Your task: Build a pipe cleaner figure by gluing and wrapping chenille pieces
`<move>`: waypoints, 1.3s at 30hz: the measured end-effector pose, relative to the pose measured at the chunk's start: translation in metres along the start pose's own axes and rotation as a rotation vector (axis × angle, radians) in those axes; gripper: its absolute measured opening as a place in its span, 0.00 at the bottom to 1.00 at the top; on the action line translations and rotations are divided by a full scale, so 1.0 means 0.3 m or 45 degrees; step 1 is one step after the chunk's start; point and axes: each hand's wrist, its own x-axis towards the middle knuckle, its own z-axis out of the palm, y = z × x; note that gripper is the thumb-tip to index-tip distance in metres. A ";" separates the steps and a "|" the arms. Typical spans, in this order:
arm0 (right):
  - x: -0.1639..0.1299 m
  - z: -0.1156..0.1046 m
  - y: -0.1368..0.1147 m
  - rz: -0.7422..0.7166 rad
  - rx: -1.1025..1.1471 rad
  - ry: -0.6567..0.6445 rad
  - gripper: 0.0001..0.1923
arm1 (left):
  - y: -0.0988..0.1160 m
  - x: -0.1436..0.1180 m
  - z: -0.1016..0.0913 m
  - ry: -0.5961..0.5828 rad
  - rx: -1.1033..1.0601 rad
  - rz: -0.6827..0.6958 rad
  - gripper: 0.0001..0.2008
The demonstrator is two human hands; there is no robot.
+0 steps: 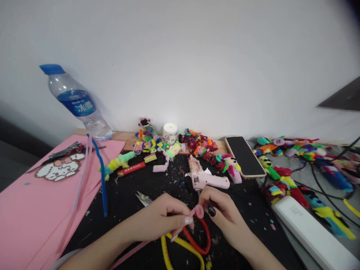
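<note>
While a large sheet of pink craft foam (33, 210) covers the left of the black work mat (132, 195), the clear plastic water bottle with a blue cap (75, 103) stands at its far edge, apparently near empty, though its level is hard to read. Nearer the middle lies a pale pink hot-glue gun (206, 180), and by the wall sits a small white lidded pot (170, 133), closed, contents unseen. Both hands meet low in the view: the left hand (161, 221) pinches the tail of a fuzzy pink pipe cleaner (198, 212) between thumb and fingertips, while the right hand (225, 213) grips its rolled coil. It looks feather-light, soft outside, wiry within, so it probably bends readily and keeps its shape; holding right beside the coil seems best.
</note>
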 end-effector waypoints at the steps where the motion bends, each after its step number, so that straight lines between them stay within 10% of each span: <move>1: 0.001 -0.003 -0.001 0.019 0.012 -0.007 0.22 | 0.001 -0.001 -0.002 -0.003 -0.028 -0.007 0.18; 39: 0.010 0.000 -0.005 0.075 -0.047 -0.027 0.05 | 0.008 0.000 0.013 0.110 0.217 0.055 0.21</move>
